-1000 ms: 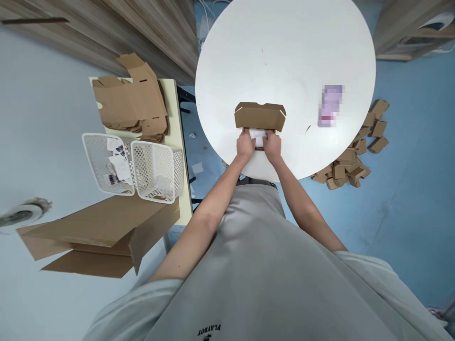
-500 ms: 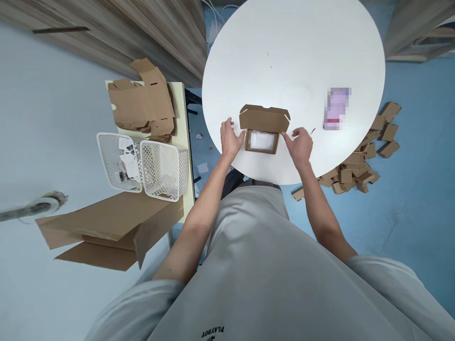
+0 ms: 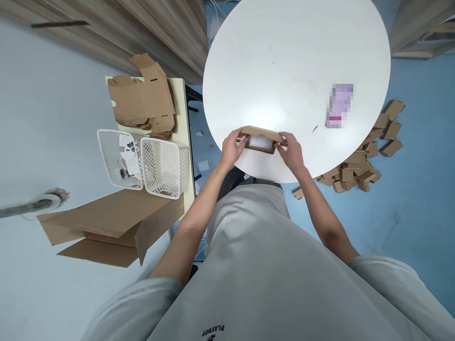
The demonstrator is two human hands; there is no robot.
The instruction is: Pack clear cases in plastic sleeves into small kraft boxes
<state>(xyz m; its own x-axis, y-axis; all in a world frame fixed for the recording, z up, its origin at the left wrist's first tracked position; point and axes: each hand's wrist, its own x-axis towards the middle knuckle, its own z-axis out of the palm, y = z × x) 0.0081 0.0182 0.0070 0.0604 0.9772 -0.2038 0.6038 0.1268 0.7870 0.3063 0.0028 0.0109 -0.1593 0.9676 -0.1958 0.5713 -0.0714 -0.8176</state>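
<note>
A small brown cardboard box (image 3: 262,149) lies near the front edge of the round white table (image 3: 295,61). Inside it shows a white item (image 3: 261,142) whose kind I cannot make out. The box lid (image 3: 263,133) is tilted partway down over the opening. My left hand (image 3: 232,146) is closed at the left end of the lid, thumb near the box side. At the right end, the fingers of my right hand (image 3: 290,150) hold the lid, with the thumb by the box's right wall.
Flat cardboard blanks (image 3: 142,102) are stacked on a side table at left, beside two white perforated baskets (image 3: 159,168) and a large open carton (image 3: 106,227). A blurred purple item (image 3: 340,105) lies on the right of the round table. Several small boxes (image 3: 355,170) are heaped on the floor.
The lid has swung from standing open down toward the box. Both hands, formerly spread at its sides, have moved inward and taken hold of the lid's ends.
</note>
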